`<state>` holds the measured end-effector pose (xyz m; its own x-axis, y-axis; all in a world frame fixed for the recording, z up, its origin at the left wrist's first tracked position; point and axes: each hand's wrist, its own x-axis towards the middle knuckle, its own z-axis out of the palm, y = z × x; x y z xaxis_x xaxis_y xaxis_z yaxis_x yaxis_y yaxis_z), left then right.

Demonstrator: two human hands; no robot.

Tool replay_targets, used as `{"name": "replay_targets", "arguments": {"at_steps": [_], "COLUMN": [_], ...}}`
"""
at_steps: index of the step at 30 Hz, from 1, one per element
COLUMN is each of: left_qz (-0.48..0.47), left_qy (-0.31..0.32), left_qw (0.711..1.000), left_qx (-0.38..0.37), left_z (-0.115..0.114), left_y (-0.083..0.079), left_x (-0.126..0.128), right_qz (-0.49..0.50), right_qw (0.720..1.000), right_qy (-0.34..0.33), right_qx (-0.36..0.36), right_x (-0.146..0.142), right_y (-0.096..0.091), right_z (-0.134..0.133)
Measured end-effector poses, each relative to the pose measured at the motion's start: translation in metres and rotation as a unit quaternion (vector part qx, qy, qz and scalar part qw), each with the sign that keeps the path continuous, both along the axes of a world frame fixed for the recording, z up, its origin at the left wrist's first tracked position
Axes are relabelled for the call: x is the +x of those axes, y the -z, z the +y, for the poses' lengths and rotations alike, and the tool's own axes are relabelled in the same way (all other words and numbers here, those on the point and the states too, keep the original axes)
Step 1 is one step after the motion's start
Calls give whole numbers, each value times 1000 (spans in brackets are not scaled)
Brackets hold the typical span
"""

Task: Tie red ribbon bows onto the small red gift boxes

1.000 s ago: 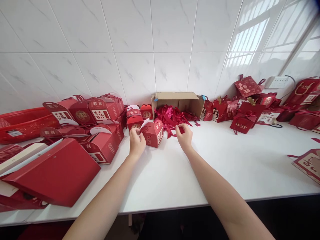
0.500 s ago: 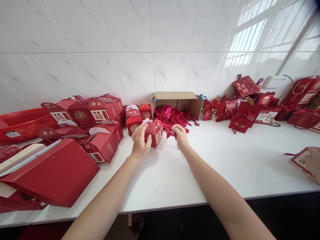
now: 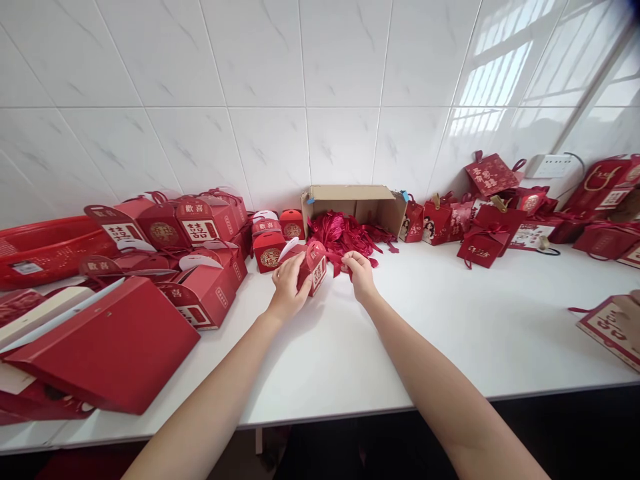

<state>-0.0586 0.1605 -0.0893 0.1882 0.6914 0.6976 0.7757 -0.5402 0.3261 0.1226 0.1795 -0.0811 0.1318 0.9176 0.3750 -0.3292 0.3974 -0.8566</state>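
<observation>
A small red gift box with white lettering stands on the white table in front of me. My left hand is wrapped round its left side and holds it. My right hand is closed in a pinch on a red ribbon just right of the box. Behind them lies an open cardboard box on its side with a heap of red ribbons spilling out.
Several red gift boxes crowd the table's left, with a large flat red box at the near left. More red boxes and bags line the back right. A red card box lies at the right edge.
My right hand has moved left toward the small box with the ribbon. My left hand has shifted from the box's top flap to gripping its side.
</observation>
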Motion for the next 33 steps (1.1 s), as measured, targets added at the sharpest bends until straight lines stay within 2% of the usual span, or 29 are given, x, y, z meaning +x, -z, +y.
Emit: {"name": "replay_targets", "arguments": {"at_steps": [11,21,30,33], "left_qz": [0,12,42,51], "left_qy": [-15,-11,22,32], "left_qw": [1000,1000,999,998], "left_qx": [-24,-16,-3,-1], "left_z": [-5,-8,-16,-18], "left_y": [-3,-2,-5,-5], "left_x": [6,9,15,15], "right_qz": [-17,-25,-68,-85], "right_qw": [1000,1000,998,995], "right_qy": [4,5,12,43], "right_qx": [-7,-12,2,8], "right_x": [-2,-3,-7,-7], "right_y": [-2,-2,1,1], "right_z": [-2,-4,-3,-3]}}
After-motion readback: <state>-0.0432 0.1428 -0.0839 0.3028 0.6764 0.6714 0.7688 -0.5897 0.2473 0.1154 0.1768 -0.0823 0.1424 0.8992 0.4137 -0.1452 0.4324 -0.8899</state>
